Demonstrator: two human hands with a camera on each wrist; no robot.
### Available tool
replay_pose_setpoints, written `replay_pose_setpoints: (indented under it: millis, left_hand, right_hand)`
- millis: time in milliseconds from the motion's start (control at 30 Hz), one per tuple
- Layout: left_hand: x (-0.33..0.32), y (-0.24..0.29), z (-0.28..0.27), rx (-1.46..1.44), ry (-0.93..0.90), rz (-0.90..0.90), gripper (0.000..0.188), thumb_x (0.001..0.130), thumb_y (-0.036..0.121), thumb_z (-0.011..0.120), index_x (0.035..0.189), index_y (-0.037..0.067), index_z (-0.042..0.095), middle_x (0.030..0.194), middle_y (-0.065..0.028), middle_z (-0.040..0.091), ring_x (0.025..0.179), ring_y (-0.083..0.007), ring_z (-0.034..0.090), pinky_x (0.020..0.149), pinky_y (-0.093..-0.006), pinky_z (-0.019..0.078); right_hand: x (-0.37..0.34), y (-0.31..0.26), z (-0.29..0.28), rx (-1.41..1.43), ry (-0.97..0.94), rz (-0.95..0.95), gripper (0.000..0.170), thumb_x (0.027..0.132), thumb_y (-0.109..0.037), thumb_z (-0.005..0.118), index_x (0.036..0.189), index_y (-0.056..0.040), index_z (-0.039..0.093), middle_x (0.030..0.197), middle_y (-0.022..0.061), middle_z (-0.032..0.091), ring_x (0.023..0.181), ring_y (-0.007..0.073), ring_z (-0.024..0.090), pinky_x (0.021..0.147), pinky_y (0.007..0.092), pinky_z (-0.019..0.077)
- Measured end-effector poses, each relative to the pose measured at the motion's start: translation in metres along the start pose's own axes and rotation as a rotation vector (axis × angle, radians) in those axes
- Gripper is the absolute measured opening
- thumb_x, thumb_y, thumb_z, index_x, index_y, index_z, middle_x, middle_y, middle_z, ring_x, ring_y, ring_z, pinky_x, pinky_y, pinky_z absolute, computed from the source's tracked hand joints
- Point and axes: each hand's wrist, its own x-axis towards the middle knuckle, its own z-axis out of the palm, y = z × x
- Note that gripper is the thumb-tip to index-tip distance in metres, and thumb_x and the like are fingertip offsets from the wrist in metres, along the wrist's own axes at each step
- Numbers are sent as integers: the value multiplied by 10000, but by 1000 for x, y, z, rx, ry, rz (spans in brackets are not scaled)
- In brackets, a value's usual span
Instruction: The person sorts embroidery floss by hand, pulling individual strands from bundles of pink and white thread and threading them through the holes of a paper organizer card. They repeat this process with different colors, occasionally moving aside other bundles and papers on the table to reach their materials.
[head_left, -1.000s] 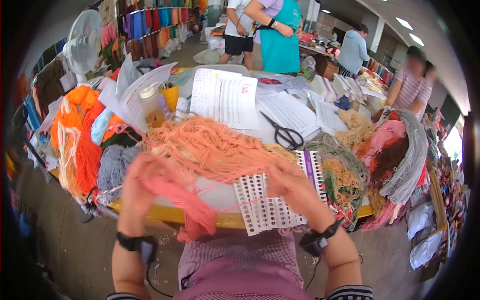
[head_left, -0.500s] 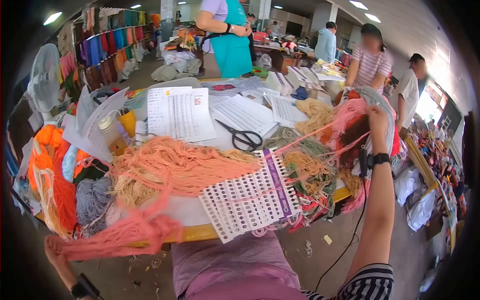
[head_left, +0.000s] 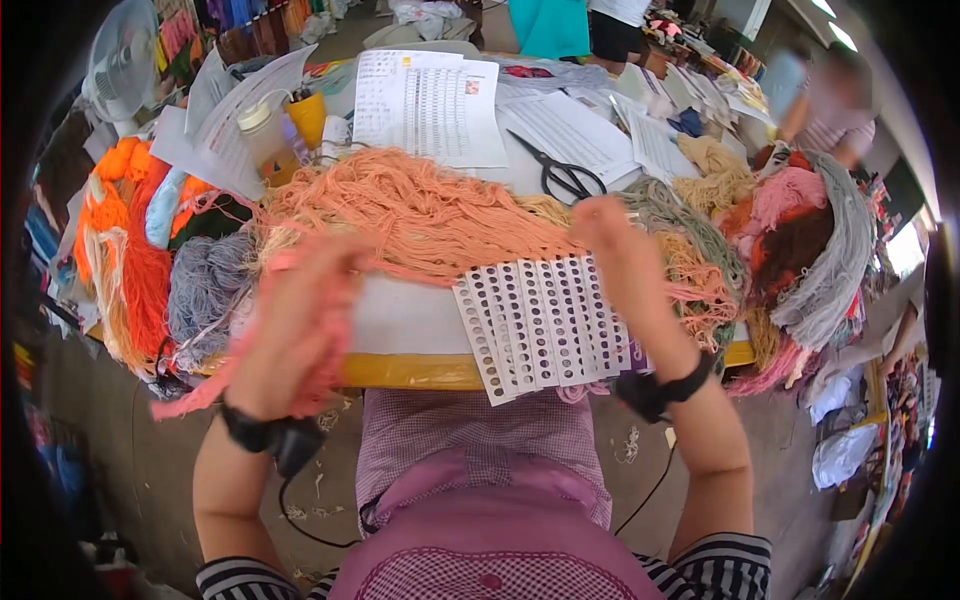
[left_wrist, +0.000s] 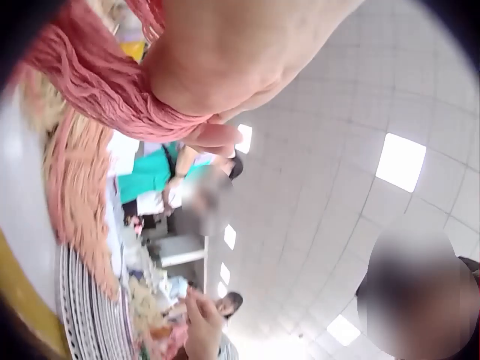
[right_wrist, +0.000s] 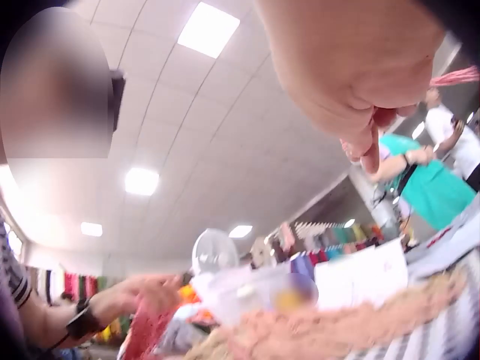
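Note:
Over the table's left front, my left hand (head_left: 300,320) holds a loose bundle of pink yarn (left_wrist: 97,90), its fingers curled round the strands. The bundle droops past the wrist toward the table edge. My right hand (head_left: 625,260) is raised above the perforated white card (head_left: 540,325), fingers bent in a pinch. Pink strands (right_wrist: 456,77) come out from behind that hand in the right wrist view. Between the hands lies a wide heap of peach yarn (head_left: 420,205), which one end of the card overlaps.
Black scissors (head_left: 568,178) and printed sheets (head_left: 430,110) lie behind the heap. Orange yarn (head_left: 120,240) and grey-blue yarn (head_left: 210,285) hang at left, green-grey yarn (head_left: 690,220) and grey yarn (head_left: 830,240) at right. A bottle (head_left: 265,140) and a fan (head_left: 122,70) stand at back left.
Half a second ago my hands were spread far apart with pink strands stretched out. Both have come back in over the table, the left one bringing the pink bundle up from the lower left.

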Motion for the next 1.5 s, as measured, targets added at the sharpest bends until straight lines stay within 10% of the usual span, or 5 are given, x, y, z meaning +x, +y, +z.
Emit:
replay_pose_setpoints:
  millis: [200,400,1167,1333,1500]
  left_hand:
    - [62,-69,68,-323,-176,-435,193,869,214,663,989,63,660,821,-36,672,609,-75,532,540,-180,418]
    - [77,-104,71,-384,-188,-284,153,892,211,645,950,70,650,811,-32,654,634,-103,567,531,-228,429]
    - [85,-86,61,-74,-221,-315,162,848,119,652,969,12,638,907,-93,690,744,-195,678,549,-246,504]
    - [77,-53,22,-773,-413,-313,111,799,87,593,878,22,632,817,-96,657,676,-216,633,547,-256,486]
    - [65,-36,56,-109,-518,-355,261,857,131,559,1075,-2,612,836,-71,639,581,-131,536,439,-228,416]
  right_hand:
    - [-6,-6,84,237,-365,192,120,867,-134,594,929,-36,624,815,95,653,589,196,620,561,310,492]
    - [-15,9,120,-227,-237,-171,149,833,-138,585,948,-64,644,855,151,653,725,306,647,629,398,508]
    - [-6,-1,86,148,-318,102,293,714,-241,697,894,-11,675,783,134,671,722,265,656,672,343,508]
    - [-7,8,94,187,-390,74,335,715,-266,739,910,-2,666,816,137,678,732,249,660,680,334,508]
    - [-3,-4,83,292,-431,261,445,731,-340,771,994,-8,637,826,128,675,732,214,660,656,318,502]
